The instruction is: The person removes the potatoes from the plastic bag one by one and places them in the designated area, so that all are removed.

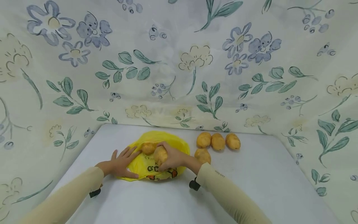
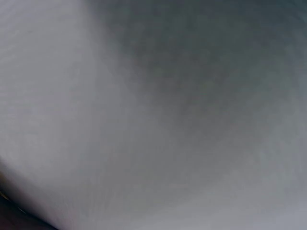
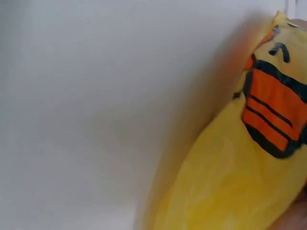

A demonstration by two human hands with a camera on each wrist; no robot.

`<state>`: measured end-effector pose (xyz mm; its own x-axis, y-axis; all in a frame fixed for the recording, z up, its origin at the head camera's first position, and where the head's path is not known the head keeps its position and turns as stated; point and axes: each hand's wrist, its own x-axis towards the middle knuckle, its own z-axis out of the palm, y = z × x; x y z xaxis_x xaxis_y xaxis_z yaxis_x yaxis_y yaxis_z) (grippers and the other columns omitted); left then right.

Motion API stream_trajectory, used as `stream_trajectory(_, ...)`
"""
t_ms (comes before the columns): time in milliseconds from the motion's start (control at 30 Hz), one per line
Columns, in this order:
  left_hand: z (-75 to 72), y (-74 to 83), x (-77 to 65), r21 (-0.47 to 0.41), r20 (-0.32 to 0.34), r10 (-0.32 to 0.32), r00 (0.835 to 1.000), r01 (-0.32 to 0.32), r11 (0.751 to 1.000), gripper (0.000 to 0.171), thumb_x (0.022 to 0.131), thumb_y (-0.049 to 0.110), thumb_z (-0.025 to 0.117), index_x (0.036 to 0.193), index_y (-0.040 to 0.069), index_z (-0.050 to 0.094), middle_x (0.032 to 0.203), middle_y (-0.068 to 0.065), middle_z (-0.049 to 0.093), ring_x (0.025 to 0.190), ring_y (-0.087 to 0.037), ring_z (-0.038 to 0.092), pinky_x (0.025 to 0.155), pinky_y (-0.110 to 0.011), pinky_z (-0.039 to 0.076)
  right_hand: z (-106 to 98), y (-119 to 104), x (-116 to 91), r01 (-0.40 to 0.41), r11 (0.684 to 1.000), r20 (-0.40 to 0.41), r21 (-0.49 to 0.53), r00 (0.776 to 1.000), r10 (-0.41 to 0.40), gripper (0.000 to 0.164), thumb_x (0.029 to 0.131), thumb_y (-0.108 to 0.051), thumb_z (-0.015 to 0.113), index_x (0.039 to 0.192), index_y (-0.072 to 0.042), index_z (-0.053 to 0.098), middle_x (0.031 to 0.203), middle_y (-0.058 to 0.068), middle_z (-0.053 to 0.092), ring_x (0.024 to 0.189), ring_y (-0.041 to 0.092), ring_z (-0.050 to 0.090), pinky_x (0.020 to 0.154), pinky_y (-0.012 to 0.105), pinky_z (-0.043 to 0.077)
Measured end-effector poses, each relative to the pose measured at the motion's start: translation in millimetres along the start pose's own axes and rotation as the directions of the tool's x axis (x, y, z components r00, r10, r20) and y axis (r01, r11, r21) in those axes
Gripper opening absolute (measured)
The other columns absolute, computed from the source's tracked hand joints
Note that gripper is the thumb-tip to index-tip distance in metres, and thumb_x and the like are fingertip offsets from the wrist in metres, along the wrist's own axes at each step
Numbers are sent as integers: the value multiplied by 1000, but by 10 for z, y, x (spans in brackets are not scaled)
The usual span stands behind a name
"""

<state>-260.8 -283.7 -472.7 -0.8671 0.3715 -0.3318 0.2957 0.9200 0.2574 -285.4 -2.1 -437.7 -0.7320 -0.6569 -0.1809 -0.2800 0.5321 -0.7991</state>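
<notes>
A yellow plastic bag with black lettering and orange print lies on the white table, its mouth spread wide. My right hand grips a potato over the bag. Another potato lies at the bag's opening, just left of the gripped one. My left hand lies flat with fingers spread, pressing on the bag's left edge. In the right wrist view, the bag fills the right side and only a sliver of hand shows. The left wrist view is a grey blur.
Right of the bag, three potatoes sit in a row toward the back of the white table. One more potato lies nearer, partly behind my right forearm. A flower-patterned cloth hangs behind and at both sides.
</notes>
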Motion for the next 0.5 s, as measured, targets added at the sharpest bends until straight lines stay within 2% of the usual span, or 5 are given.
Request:
stream_trajectory(200, -28, -38, -23, -13, 6, -3, 1000, 3, 1000, 116, 73, 76, 67, 158, 13, 19, 165, -20, 2, 149, -50, 0, 104, -80, -9, -86, -61, -28, 15, 1000, -7, -11, 1000, -15, 89, 72, -21, 87, 142, -26, 33, 123, 5, 51, 96, 17, 59, 74, 28, 54)
stream_trajectory(367, 29, -43, -8, -13, 10, 6, 1000, -6, 1000, 116, 73, 77, 66, 158, 13, 18, 165, -20, 2, 149, -50, 0, 105, -80, -9, -149, -90, -132, 20, 1000, -8, -18, 1000, -20, 91, 73, -21, 87, 144, -26, 32, 124, 6, 51, 94, 17, 60, 73, 29, 55)
stream_trajectory(500, -4, -17, 1, 1, 8, 4, 1000, -4, 1000, 116, 72, 77, 67, 158, 14, 19, 166, -19, 3, 149, -49, 1, 105, -80, -8, -227, -96, -205, 35, 999, -20, -18, 999, -35, 91, 72, -20, 87, 144, -27, 31, 122, 7, 52, 92, 18, 61, 72, 30, 55)
